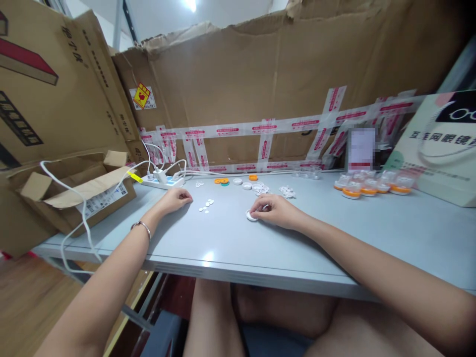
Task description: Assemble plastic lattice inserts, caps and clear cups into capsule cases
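My right hand (277,210) rests on the grey table, its fingertips pinched at a white round ring-like piece (250,216) lying flat. Off to the left, my left hand (175,200) lies on the table with its fingers curled together; whatever may be in them is hidden. Between the hands are several small white discs (207,204), nearest to the left hand. Behind the right hand lie small piles of white parts (287,192), white rings (237,182), orange rings (221,181) and a green ring (225,184).
Clear domes with orange bases (366,184) cluster at the right, before a printed bag (439,153). Clear cups (308,172) stand at the back. A white power strip (163,179) and an open cardboard box (111,193) with trailing cable (85,218) are left. A taped carton (223,89) walls the rear.
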The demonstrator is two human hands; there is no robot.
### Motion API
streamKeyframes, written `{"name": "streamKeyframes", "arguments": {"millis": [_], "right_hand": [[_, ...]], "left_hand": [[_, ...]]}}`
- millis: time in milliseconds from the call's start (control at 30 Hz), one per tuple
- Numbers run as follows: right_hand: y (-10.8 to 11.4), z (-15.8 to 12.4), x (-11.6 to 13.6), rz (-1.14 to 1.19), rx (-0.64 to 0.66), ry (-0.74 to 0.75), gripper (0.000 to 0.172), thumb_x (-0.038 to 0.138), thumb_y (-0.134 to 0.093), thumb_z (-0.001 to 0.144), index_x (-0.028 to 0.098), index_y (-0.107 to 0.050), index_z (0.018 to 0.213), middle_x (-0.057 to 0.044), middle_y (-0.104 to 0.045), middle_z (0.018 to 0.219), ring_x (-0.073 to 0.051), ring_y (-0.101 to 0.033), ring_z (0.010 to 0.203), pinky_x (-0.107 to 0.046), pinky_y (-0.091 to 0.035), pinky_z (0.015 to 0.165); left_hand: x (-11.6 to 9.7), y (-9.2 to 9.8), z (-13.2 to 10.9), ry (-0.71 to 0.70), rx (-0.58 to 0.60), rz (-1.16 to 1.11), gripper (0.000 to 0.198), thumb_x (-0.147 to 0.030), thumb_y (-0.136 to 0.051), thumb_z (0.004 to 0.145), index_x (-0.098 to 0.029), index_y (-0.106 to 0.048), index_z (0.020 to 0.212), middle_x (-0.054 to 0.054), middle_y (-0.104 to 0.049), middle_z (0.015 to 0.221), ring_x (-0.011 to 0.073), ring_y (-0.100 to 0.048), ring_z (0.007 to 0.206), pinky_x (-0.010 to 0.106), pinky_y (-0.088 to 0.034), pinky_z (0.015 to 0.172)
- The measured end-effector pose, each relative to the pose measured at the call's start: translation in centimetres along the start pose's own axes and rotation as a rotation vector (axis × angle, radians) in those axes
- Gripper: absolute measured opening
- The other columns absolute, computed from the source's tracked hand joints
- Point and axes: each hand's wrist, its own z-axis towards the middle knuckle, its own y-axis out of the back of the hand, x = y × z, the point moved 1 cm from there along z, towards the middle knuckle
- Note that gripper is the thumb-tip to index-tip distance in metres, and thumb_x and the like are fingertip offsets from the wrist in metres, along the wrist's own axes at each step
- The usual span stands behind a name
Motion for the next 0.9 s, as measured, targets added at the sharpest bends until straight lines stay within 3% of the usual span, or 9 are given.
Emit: {"name": "streamKeyframes", "arguments": {"millis": [433,900], "right_hand": [[-0.23,0.32,-0.24,0.193,-0.047,-0.095,0.012,0.029,-0.06,0.073,0.018,-0.056,0.073,-0.006,-0.068,0.093,-0.017,-0.067,0.078,-0.026,-0.048,0.067],[0.47,0.0,0.16,0.235,-0.096,-0.115,0.015,0.031,-0.065,0.068,0.018,-0.06,0.072,-0.005,-0.07,0.081,-0.019,-0.065,0.074,-0.03,-0.048,0.065]], "left_hand": [[0.65,-0.73,0.44,0.042,-0.028,0.009,0.022,-0.028,-0.051,0.088,-0.012,-0.057,0.102,0.006,-0.061,0.099,0.0177,-0.06,0.086,0.037,-0.051,0.075],[0.83,-0.83,0.42,0.037,-0.031,0.024,0.024,-0.028,-0.051,0.088,-0.013,-0.056,0.106,0.007,-0.059,0.105,0.0191,-0.059,0.09,0.039,-0.05,0.078]]}}
